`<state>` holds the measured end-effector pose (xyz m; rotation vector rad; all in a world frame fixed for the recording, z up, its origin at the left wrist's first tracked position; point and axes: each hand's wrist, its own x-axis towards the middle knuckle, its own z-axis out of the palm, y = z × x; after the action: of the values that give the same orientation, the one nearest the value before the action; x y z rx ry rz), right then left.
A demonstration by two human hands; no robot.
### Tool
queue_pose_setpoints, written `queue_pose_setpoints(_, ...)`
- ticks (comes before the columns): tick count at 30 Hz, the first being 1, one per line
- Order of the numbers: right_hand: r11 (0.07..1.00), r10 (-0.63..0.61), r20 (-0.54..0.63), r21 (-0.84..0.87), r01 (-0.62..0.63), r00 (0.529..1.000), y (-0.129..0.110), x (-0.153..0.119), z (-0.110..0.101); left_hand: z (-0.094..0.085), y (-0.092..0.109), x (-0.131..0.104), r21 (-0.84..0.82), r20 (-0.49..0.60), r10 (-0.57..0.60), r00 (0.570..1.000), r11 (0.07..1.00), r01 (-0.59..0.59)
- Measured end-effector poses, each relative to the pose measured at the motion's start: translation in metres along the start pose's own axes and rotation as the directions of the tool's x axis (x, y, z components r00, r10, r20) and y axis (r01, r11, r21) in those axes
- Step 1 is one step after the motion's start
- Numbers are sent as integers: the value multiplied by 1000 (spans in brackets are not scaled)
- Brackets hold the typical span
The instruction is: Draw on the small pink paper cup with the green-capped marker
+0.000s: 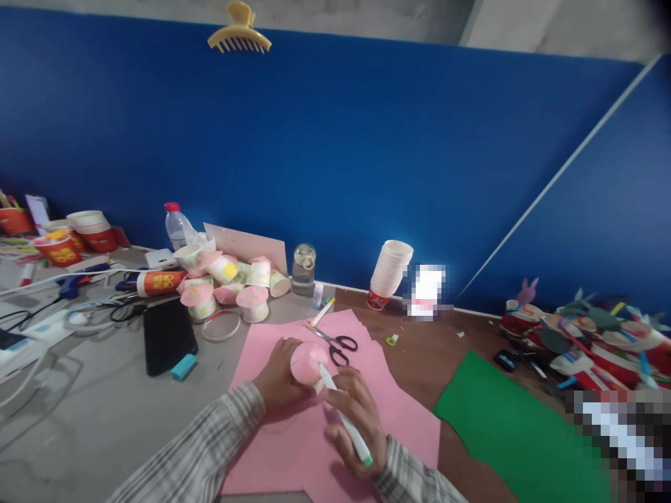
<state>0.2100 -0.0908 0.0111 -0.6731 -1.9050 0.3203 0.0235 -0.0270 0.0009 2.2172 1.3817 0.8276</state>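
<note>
My left hand point(283, 378) is closed around a small paper cup topped with a round pink paper cap point(302, 365). In my right hand point(357, 412) is a white marker point(347, 423) with a green end, its tip at the cap's right side. Both hands are over sheets of pink paper point(403, 426). Just beyond them lie scissors point(333, 341) with black handles, and a white marker with a yellow end point(322, 312) rests near the paper's far edge. My left fingers are partly hidden behind the cup.
Several pink-capped cups point(252, 302) cluster at the back left, near a glass jar point(304, 269). A black phone point(168, 337) and blue block point(183, 367) lie left. Stacked cups point(388, 272) lean by the blue partition point(335, 154). Green paper point(516, 426) and paper crafts point(602, 349) are right.
</note>
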Motion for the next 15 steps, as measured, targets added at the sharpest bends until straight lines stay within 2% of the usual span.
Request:
queue_pose_setpoints(2, 999, 33, 3, 21, -33, 999, -2, 2, -2, 0, 0, 0, -28, 3, 21, 1000, 999, -21)
queue_pose_setpoints(9, 991, 130, -118, -3, -131, 984, -6, 9, -5, 0, -5, 3, -60, 1, 48, 999, 997, -47)
queue_pose_setpoints(15, 980, 196, -188, 63, -187, 962, -2, 5, 6, -3, 3, -1, -63, -12, 33, 999, 997, -34)
